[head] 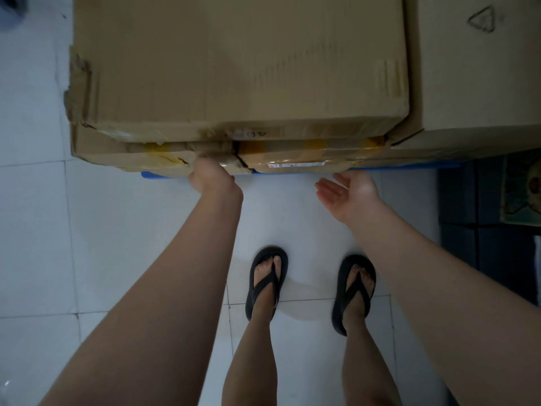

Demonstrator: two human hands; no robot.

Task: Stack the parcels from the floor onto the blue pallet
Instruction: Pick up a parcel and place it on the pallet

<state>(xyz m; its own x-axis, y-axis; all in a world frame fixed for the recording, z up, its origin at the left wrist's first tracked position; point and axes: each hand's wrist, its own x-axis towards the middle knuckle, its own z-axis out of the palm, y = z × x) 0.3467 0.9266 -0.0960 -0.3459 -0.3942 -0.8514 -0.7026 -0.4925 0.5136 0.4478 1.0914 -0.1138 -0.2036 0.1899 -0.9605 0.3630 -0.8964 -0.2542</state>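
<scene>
A large brown cardboard parcel (234,63) lies on top of a flatter, torn parcel (131,153) with yellow tape. Both rest on the blue pallet (404,166), of which only a thin front edge shows. A second tall parcel (480,68) stands at the right. My left hand (209,177) presses against the front lower edge of the bottom parcel; its fingers are curled under and hidden. My right hand (348,191) hovers palm up, fingers apart, just in front of the pallet edge and holds nothing.
White floor tiles (35,215) spread to the left and under my feet in black sandals (266,282). Dark stacked items (483,206) stand at the right, close to the pallet.
</scene>
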